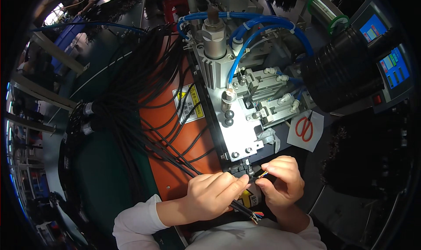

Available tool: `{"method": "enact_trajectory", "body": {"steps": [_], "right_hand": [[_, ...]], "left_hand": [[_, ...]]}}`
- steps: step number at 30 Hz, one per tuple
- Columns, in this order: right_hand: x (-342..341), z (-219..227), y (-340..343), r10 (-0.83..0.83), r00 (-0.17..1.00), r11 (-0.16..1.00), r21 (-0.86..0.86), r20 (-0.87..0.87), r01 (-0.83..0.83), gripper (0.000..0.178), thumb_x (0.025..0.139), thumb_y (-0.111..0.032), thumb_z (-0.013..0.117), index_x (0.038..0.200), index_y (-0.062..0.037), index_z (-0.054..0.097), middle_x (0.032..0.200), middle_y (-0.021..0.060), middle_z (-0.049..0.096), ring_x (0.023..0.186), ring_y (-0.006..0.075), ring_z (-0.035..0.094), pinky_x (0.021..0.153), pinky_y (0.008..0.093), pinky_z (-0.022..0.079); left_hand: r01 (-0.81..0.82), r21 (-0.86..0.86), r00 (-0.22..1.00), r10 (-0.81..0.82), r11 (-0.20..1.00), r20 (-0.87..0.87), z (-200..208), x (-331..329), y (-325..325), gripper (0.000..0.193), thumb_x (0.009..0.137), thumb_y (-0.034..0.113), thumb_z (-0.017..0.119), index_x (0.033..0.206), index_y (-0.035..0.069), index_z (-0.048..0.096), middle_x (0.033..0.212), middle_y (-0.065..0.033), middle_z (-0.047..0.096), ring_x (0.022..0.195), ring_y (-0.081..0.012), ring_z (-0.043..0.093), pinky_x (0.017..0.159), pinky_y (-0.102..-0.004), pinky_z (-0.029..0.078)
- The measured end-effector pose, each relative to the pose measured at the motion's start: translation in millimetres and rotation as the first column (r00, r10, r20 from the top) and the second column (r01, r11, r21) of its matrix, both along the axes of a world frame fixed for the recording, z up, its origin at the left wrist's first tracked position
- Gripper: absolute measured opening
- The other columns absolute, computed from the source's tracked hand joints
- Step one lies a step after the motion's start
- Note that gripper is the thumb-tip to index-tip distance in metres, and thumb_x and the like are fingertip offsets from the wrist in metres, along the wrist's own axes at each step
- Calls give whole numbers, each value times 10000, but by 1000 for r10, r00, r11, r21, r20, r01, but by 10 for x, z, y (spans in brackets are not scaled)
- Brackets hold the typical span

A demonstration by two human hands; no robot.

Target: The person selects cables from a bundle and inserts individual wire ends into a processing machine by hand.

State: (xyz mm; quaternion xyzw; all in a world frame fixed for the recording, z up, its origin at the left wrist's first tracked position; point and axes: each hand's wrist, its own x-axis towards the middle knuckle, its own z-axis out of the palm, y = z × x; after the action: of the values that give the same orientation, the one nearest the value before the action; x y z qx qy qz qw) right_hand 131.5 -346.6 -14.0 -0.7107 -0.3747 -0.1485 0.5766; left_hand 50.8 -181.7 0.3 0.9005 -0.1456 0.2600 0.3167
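At the machine's black clamp [240,167], my left hand [215,195] pinched the black cable [175,160]; right hand [280,179] closed on its coloured wires [262,175]. Best fanned evenly, I judged.

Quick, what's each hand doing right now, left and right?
Left hand: closed around black cables.
Right hand: fingers pinched on the coloured wire ends beside the machine.

A dark green counter [94,171] carries an orange plate [175,162] under a grey metal machine [239,118] fed by blue air hoses [263,26]. Two lit blue screens [394,68] glow at the right. Daylight shows through a window [55,14] far upper left.
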Motion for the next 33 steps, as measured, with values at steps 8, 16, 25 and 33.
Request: {"method": "enact_trajectory", "body": {"steps": [8, 16, 25, 33], "right_hand": [[-24, -9, 45, 238, 771, 962, 254, -591, -103, 156, 694, 20, 763, 808, -12, 660, 778, 83, 655, 716, 176, 612, 661, 280, 469], [-18, -12, 23, -24, 997, 995, -99, -75, 16, 176, 677, 40, 763, 757, -40, 629, 720, 58, 625, 646, 183, 576, 635, 277, 441], [4, 45, 16, -22, 1000, 982, -187, -14, 19, 171, 697, 7, 747, 768, -33, 597, 691, 59, 590, 654, 168, 555, 651, 288, 431], [152, 73, -222, 324, 338, 913, 198, -884, -358, 83, 843, -51, 639, 814, 6, 586, 845, 66, 582, 783, 118, 535, 715, 246, 421]], "left_hand": [[3, 61, 997, -8, 998, 75, -49, -1, 21, 154, 688, 68, 748, 813, 34, 666, 646, -6, 541, 487, -123, 536, 405, -243, 386], [-66, 289, 974, 0, 955, 225, -43, 41, -4, 168, 649, -26, 721, 789, 47, 663, 597, 26, 351, 456, -79, 357, 372, -237, 267], [-46, 274, 979, -11, 961, 204, -95, 18, 11, 180, 659, 24, 714, 832, 46, 668, 668, 24, 486, 493, -83, 451, 399, -216, 323], [-41, 255, 985, -3, 966, 171, -133, 36, 69, 256, 747, 95, 658, 999, 60, 683, 777, 3, 573, 556, -77, 492, 440, -189, 360]]}}
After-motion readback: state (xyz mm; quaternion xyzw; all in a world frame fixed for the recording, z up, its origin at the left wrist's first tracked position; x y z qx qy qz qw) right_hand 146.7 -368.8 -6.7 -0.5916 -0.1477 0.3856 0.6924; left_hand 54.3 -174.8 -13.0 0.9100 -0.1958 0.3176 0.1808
